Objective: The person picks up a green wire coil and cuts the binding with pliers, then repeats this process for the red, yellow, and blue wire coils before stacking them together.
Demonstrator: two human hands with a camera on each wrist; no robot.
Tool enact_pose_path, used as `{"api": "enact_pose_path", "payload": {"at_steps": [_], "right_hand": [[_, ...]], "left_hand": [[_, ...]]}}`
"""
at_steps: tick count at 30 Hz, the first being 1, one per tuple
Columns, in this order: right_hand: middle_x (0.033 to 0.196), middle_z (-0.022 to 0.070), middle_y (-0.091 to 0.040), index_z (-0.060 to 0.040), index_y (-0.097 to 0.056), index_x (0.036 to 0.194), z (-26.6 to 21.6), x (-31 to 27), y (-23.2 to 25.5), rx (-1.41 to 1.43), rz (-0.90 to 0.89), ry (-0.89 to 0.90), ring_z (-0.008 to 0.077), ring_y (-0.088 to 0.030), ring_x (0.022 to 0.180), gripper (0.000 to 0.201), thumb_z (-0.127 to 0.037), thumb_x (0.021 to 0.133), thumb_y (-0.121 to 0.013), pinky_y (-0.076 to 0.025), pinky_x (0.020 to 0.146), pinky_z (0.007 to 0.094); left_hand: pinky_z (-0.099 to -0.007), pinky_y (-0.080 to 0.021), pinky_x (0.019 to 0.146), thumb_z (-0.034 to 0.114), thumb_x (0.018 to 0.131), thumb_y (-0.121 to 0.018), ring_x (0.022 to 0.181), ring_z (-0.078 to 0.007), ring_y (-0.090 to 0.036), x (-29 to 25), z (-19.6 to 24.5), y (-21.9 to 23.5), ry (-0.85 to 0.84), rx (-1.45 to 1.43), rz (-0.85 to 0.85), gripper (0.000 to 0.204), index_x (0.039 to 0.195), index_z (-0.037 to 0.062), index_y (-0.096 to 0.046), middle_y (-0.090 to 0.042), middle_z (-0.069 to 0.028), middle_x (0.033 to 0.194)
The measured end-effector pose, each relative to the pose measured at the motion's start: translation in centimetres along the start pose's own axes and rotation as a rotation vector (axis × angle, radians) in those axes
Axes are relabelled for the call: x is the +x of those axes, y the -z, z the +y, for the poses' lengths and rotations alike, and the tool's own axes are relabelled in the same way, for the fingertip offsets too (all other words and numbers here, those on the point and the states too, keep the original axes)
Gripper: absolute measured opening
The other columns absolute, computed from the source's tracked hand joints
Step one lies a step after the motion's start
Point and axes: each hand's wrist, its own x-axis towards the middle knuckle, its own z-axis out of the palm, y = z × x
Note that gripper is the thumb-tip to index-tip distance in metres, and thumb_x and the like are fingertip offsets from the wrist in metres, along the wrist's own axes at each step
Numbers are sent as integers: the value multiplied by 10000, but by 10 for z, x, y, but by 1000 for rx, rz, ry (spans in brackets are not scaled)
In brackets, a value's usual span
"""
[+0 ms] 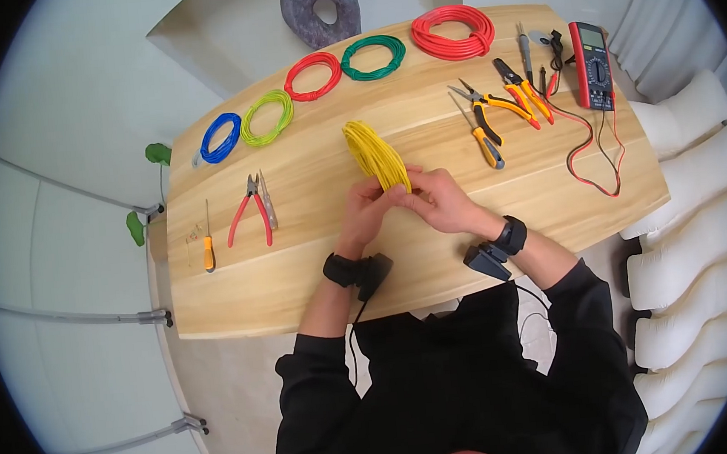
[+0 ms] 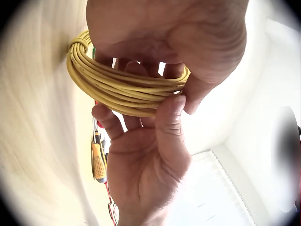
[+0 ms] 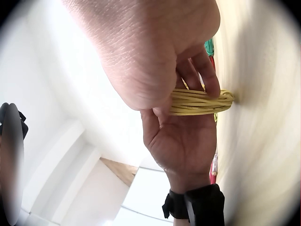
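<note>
A coil of yellow wire [image 1: 373, 151] is held up over the middle of the table, tilted with its far end toward the back. My left hand [image 1: 364, 214] grips its near end from the left. From the other side my right hand [image 1: 449, 206] pinches the same end, its thumb [image 2: 170, 115] lying along the strands in the left wrist view. Both thumbs meet close together on the coil. In the right wrist view, fingers of my right hand [image 3: 148, 52] reach behind the yellow loops, while my left palm [image 3: 186, 139] shows below them.
Along the back of the wooden table [image 1: 317, 290] lie blue [image 1: 221, 138], yellow-green [image 1: 267, 118], red [image 1: 312, 76], green [image 1: 373, 58] and larger red [image 1: 452, 33] wire coils. Red-handled pliers [image 1: 249, 215] and a screwdriver [image 1: 209, 252] lie left; more pliers [image 1: 491, 108] and a multimeter [image 1: 594, 68] lie right.
</note>
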Motion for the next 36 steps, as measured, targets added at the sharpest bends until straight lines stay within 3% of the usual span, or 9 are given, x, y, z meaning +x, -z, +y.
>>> {"api": "enact_pose_path", "payload": {"at_steps": [4,11,16,19,26,33,36], "right_hand": [[567,105,-491,-36,-581,874,-2,-1,-1,-5,10,-41,194,-453,454,82,-76,803,-583,-359,444,294],[672,111,-578,-6,-592,906,-8,-2,0,3,40,-60,169,-542,525,145,-73,782,-628,-444,502,264],[709,109,-601,-1,-599,898,-8,-1,1,-21,38,-46,167,-569,544,159,-92,775,-645,-467,520,260],[764,116,-593,-2,-594,927,-12,-1,2,-17,15,-71,176,-586,581,168,-62,777,-637,-461,551,252],[794,128,-613,2,-601,920,-13,-1,4,-81,2,-97,185,-608,601,194,-95,763,-660,-470,558,257],[816,124,-613,3,-598,887,-15,1,2,-101,62,30,220,-594,560,170,-97,760,-649,-481,522,276],[826,132,-609,11,-591,886,-13,1,2,-101,57,7,232,-596,569,161,-92,770,-635,-482,522,281]], "left_hand": [[-295,-448,847,165,872,-533,968,-159,-551,-1,0,0,-18,47,-3,289,1087,-26,-564,-567,-101,1128],[-279,-426,870,165,882,-517,976,-139,-540,-1,2,-1,9,19,-29,291,1105,-18,-557,-563,-82,1139],[-303,-445,833,185,876,-484,927,-163,-556,-1,6,-6,3,60,22,306,1050,-48,-577,-568,-123,1121],[-274,-423,860,160,895,-484,960,-127,-536,-2,2,-2,5,-5,-21,278,1099,-13,-559,-564,-71,1135],[-278,-425,860,145,898,-466,964,-133,-537,-2,3,-4,-5,4,-33,277,1103,-22,-552,-559,-75,1136],[-258,-456,806,85,847,-555,891,-121,-562,-3,-6,-1,27,-6,6,242,1062,-25,-566,-599,-63,1001],[-252,-456,800,84,843,-561,879,-117,-563,-4,-4,-1,50,4,24,237,1055,-23,-571,-602,-60,993]]}}
